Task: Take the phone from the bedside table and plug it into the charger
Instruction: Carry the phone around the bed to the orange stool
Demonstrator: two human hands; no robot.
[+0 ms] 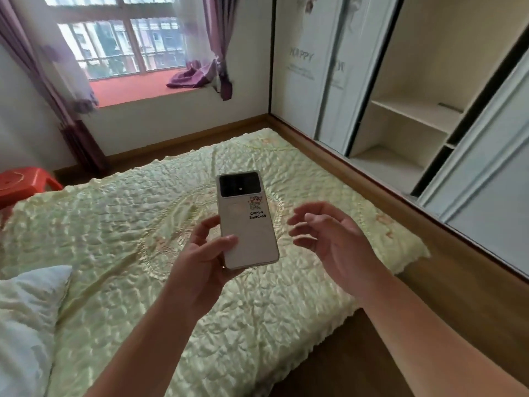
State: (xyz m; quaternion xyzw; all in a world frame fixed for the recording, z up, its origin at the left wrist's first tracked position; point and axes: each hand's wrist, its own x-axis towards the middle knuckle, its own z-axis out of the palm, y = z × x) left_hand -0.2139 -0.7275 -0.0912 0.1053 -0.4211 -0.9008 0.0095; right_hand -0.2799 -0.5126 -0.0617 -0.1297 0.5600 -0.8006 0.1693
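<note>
A white phone (246, 222) with a black camera block and a small cartoon sticker on its back is held above the bed, back side facing me. My left hand (204, 257) grips its lower end, thumb across the back. To the right of the phone, my right hand (332, 239) hovers with fingers spread and curled, a short gap away from the phone and holding nothing. No charger or bedside table is in view.
A bed with a pale green quilted cover (120, 224) fills the foreground, a white pillow (25, 316) at its left. A red plastic stool (23, 183) stands behind the bed at left. An open wardrobe (406, 118) lines the right wall. Wooden floor runs along the bed's right side.
</note>
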